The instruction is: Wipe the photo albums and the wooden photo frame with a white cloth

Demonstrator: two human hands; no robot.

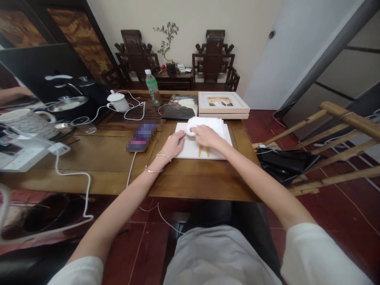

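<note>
A flat white board (185, 149) with a yellow painted figure partly showing lies near the front of the wooden table. My right hand (207, 136) presses down on a bunched white cloth (218, 123), its fingers closed round the rolled left end. The cloth covers the upper part of the board and hides what lies under it. My left hand (173, 144) rests on the board's left edge, fingers laid forward, their tips close to the cloth. Nothing shows in its grasp.
Behind the board stand a light wooden frame (203, 111) and a dark picture panel (172, 112). To the left are a phone (141, 136) on a cable, a green-labelled bottle (152, 89), a white lidded cup (118, 102) and a power strip (22, 158). A bamboo rack (323, 182) stands right.
</note>
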